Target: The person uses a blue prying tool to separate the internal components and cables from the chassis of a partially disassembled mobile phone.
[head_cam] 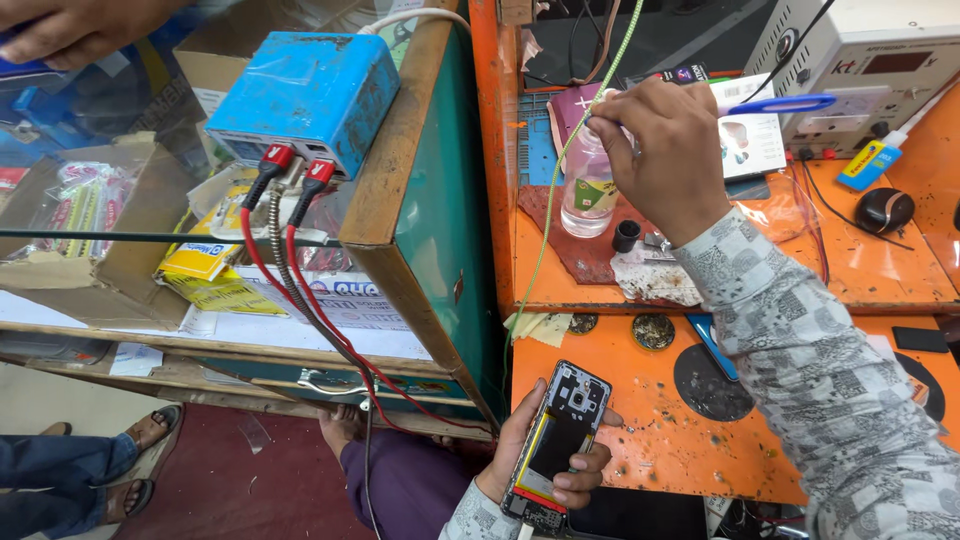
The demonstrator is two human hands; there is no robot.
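While the orange workbench (640, 440) fills the right half of the view, a teal wooden cabinet (440, 240) stands at its 9 o'clock side and carries a blue box-shaped device (310, 90) with red and grey cables plugged in. At 1 o'clock of the bench sits a white power supply unit (870, 70). The right hand (665, 150) is at 12 o'clock of the bench, fingers pinched on the top of a small clear plastic bottle (588, 195) that stands upright; it seems to hold a bit of white material there, but this part is not clear. A black cap (626, 236) lies just beside the bottle at its 4 o'clock. The left hand (545, 460), at 6 o'clock, is closed around an opened phone (556, 445), with its inner frame facing up.
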